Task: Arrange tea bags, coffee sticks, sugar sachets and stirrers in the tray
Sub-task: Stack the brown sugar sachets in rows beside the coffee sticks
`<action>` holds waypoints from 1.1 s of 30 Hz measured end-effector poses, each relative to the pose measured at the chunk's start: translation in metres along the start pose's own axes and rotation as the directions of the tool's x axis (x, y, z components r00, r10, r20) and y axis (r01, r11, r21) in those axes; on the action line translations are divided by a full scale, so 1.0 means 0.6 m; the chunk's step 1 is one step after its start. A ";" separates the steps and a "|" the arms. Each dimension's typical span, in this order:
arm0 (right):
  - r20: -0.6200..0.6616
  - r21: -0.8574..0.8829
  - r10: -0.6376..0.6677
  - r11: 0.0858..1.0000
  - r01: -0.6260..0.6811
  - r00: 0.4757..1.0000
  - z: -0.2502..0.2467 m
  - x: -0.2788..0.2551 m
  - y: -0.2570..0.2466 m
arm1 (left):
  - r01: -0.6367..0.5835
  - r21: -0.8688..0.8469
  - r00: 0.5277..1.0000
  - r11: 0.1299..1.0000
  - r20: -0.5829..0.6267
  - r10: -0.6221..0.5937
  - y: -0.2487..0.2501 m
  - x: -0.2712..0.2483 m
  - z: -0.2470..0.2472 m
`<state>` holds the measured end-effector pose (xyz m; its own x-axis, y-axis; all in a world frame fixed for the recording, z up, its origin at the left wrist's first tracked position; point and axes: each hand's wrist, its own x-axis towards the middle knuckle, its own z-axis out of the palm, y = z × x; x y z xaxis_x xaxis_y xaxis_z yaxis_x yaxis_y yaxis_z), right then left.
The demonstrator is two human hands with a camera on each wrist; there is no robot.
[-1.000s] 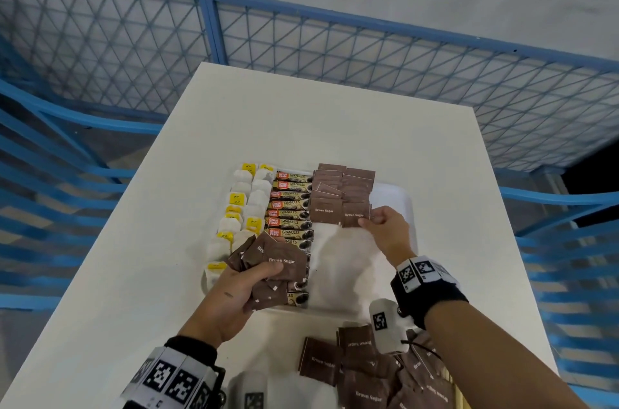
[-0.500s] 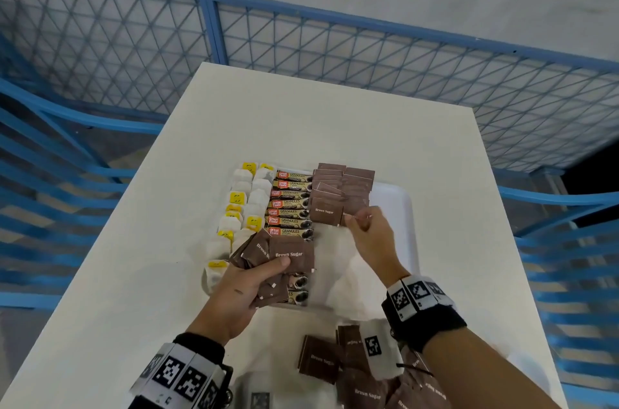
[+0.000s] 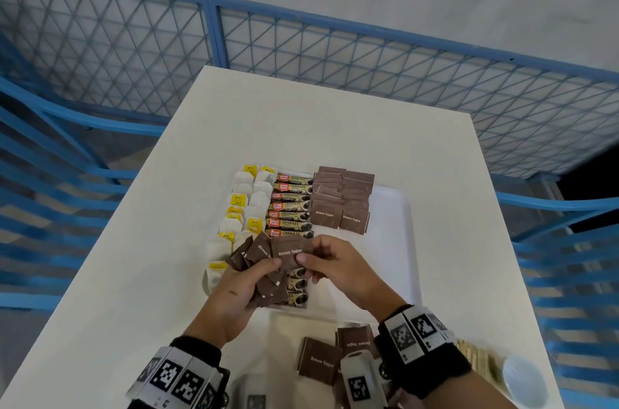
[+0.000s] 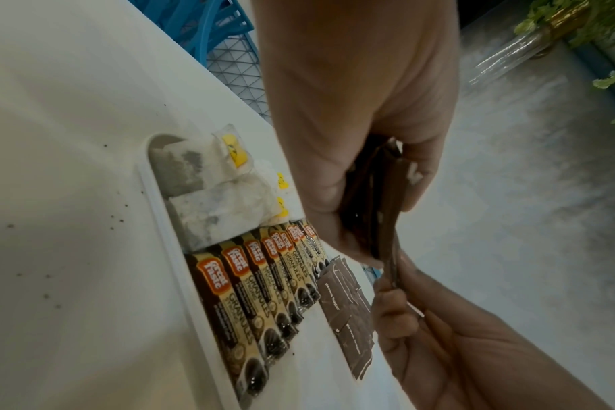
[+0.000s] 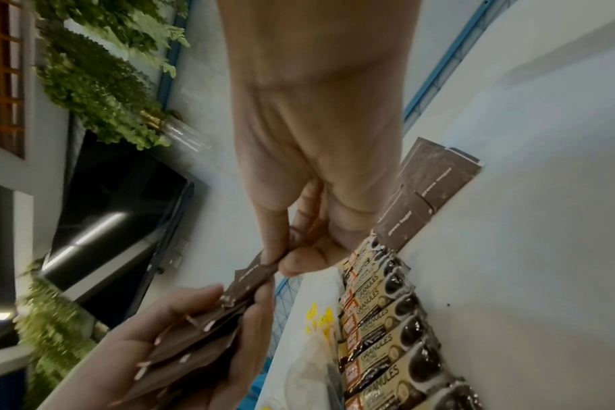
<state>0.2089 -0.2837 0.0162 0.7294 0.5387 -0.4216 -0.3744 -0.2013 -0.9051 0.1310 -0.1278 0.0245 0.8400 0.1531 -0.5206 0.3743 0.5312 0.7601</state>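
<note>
**Drawing one sugar sachet off the fan, over the near end of the tray**

My left hand (image 3: 234, 291) grips a fanned bunch of brown sugar sachets (image 3: 259, 258), thumb clamped across their faces. My right hand (image 3: 338, 269) pinches the top sachet (image 3: 290, 253) of that fan between thumb and forefinger; its printed face looks up at me and the "Brown Sugar" lettering runs left to right. Both hands hover over the near end of the white tray (image 3: 398, 241).

The sachets are flat, matte brown paper squares with crimped, notched edges.

In the tray, three bands run from the near end to the far end. At its left side lie the tea bags (image 3: 241, 204), soft, white, pillowy paper with yellow tags. Next to them sit the coffee sticks (image 3: 291, 207), glossy narrow packets, each with its long axis across the tray, stacked like rungs. To their right, at the far end, lie the placed sugar sachets (image 3: 341, 199) in two overlapping columns, lettering facing me.

Nearer me than the tray, loose sachets (image 3: 320, 360) lie on the white table (image 3: 160, 274), with pale wooden stirrers (image 3: 477, 358) to their right.
</note>
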 end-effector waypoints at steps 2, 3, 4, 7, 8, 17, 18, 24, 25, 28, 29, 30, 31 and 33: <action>-0.023 0.059 0.004 0.998 -0.002 1.000 -0.008 0.003 0.000 | 0.010 0.006 1.000 1.000 -0.014 -0.010 -0.001 0.002 -0.003; -0.050 0.087 0.006 0.996 -0.002 0.999 -0.013 0.005 0.001 | 0.018 0.012 1.000 1.000 -0.017 -0.017 -0.001 0.002 -0.004; -0.092 0.113 0.009 0.994 0.001 0.996 -0.020 0.009 0.003 | 0.025 0.023 1.000 0.999 -0.020 -0.024 -0.001 0.002 -0.006; -0.266 0.134 0.032 0.991 0.004 0.963 -0.045 0.027 0.011 | 0.014 0.039 1.000 0.999 -0.019 -0.013 0.002 0.000 -0.010; -0.325 0.115 0.041 0.993 -0.004 0.945 -0.053 0.034 0.014 | 0.010 0.040 1.000 0.999 -0.014 -0.010 0.003 0.000 -0.012; -0.541 -0.235 0.034 0.953 -0.190 0.840 -0.089 0.098 0.047 | 0.017 0.087 0.999 0.996 0.035 -0.020 0.010 0.000 -0.012; -0.545 -0.244 0.032 0.950 -0.195 0.838 -0.088 0.101 0.048 | 0.018 0.086 0.999 0.996 0.032 -0.021 0.013 0.000 -0.012; -0.587 -0.297 -0.018 0.935 -0.195 0.809 -0.084 0.111 0.052 | 0.019 0.071 1.000 0.997 0.010 -0.020 0.009 0.000 -0.010; -0.596 -0.288 -0.015 0.937 -0.197 0.803 -0.085 0.111 0.053 | 0.009 0.074 1.000 0.997 0.013 -0.010 0.007 -0.001 -0.009; -0.613 -0.254 -0.002 0.948 -0.194 0.790 -0.085 0.105 0.055 | -0.015 0.065 1.000 0.998 0.013 0.014 0.004 -0.001 -0.006; -0.610 -0.238 -0.002 0.954 -0.182 0.792 -0.082 0.101 0.054 | -0.016 0.061 1.000 0.998 0.010 0.015 0.001 0.001 -0.006; -0.603 -0.232 -0.009 0.959 -0.165 0.798 -0.078 0.096 0.051 | -0.013 0.055 1.000 0.998 0.004 0.013 0.001 0.001 -0.006; -0.589 -0.241 -0.022 0.959 -0.150 0.808 -0.070 0.088 0.044 | -0.012 0.051 1.000 0.999 0.003 0.012 -0.001 0.002 -0.006; -0.512 -0.312 -0.054 0.942 -0.127 0.858 -0.051 0.067 0.028 | -0.010 0.055 1.000 0.998 0.005 0.010 -0.003 0.003 -0.005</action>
<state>0.2491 -0.2905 -0.0177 0.9386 0.0543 -0.3408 -0.2666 -0.5130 -0.8160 0.1308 -0.1260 0.0210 0.8454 0.1543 -0.5113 0.3868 0.4832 0.7854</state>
